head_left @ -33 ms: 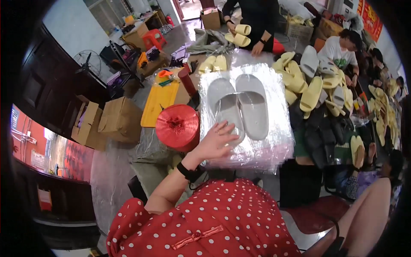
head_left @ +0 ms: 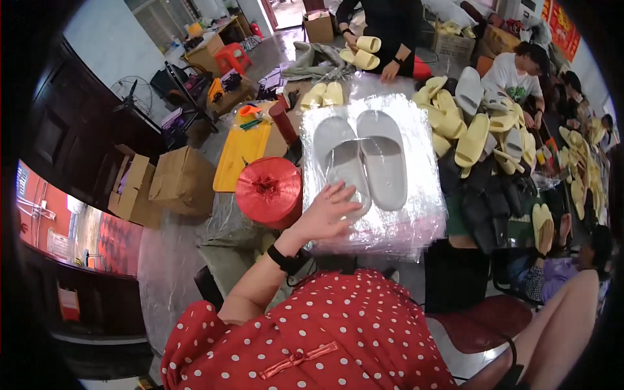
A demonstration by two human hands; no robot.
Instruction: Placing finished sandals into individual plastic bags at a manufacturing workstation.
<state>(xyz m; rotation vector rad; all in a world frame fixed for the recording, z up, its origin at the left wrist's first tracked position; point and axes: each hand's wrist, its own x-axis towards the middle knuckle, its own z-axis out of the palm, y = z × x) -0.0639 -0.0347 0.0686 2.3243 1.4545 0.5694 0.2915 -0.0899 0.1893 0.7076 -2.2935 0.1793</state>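
A pair of grey slippers point(head_left: 383, 170) lies side by side on a stack of shiny clear plastic bags point(head_left: 421, 146), toes pointing away from me. Whether a film covers the slippers, I cannot tell. My left hand point(head_left: 328, 213) rests over the heel of the left slipper, fingers spread and holding nothing. Just left of the stack, near my left wrist, stands a large roll of red plastic twine point(head_left: 268, 193). My right hand is out of sight; a bent bare limb point(head_left: 559, 325) shows at the lower right.
Yellow and grey slippers point(head_left: 471, 143) pile up right of the stack, with black ones point(head_left: 484, 211) below them. A co-worker's hand point(head_left: 390, 70) is across the table; others sit at the right. A yellow board point(head_left: 240, 156) and cardboard boxes point(head_left: 183, 175) are at the left.
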